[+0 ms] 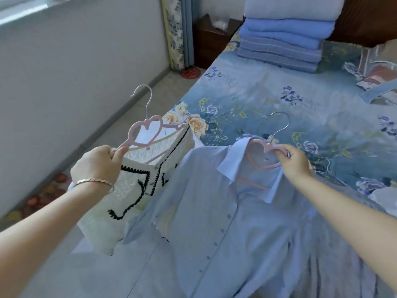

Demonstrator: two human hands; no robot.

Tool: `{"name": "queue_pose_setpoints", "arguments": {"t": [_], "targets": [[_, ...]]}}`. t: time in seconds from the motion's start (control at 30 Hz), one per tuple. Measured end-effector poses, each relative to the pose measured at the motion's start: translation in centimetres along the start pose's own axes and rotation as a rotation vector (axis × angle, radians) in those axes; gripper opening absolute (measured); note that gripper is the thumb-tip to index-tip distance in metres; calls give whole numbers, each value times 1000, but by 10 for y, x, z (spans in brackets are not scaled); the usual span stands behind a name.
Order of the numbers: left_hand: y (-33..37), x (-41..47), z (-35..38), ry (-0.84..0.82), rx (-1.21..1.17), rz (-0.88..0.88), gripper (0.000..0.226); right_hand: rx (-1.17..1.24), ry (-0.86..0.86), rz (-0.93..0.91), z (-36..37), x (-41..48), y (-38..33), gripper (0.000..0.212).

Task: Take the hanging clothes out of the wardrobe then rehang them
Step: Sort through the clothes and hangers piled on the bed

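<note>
My left hand (101,162) grips the arm of a pink heart-shaped hanger (146,131) and holds it up above the bed's left edge. A white knitted top with black trim (133,190) hangs from that hanger. A light blue button shirt (214,211) lies flat on the bed on a second pink heart hanger (257,151) with a metal hook. My right hand (294,160) pinches this second hanger at the shirt's collar. The wardrobe is out of view.
The bed (268,93) has a blue floral sheet. A stack of folded blue and white blankets (285,33) sits at its head, next to a pillow (378,67) on the right. A dark nightstand (212,39) and curtains (178,31) stand beyond; grey floor (137,104) runs along the left wall.
</note>
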State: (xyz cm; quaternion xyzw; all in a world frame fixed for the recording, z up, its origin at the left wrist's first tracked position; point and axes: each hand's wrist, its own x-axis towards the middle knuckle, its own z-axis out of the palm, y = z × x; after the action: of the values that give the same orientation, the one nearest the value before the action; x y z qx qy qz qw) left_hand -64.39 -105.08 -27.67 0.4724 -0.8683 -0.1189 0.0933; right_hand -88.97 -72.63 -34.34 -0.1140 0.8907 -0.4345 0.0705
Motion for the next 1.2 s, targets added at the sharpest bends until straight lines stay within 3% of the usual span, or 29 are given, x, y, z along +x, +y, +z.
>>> {"name": "queue_pose_setpoints", "arguments": {"t": [0.07,0.17,0.27,0.37,0.53,0.63,0.9,1.0,1.2], "targets": [[18,11,27,-8,17,-25,49,-86,-12,55,18,40,23,28],[47,26,70,-31,64,-72,54,-412,-21,105,50,86,58,39],[71,41,110,-76,101,-103,53,-684,-147,207,75,122,92,51],[86,54,142,-106,142,-113,52,-627,-237,385,92,158,117,56],[103,65,163,-131,187,-131,54,-409,-217,529,114,196,137,34],[107,68,161,-151,220,-120,54,-394,-389,400,125,192,133,19],[91,67,121,-141,157,-175,54,-350,-775,139,143,131,46,26],[76,62,83,-91,161,-119,54,-280,-763,-68,141,107,-15,34],[32,39,-17,64,193,52,54,-126,-559,-437,128,50,-141,64]]}}
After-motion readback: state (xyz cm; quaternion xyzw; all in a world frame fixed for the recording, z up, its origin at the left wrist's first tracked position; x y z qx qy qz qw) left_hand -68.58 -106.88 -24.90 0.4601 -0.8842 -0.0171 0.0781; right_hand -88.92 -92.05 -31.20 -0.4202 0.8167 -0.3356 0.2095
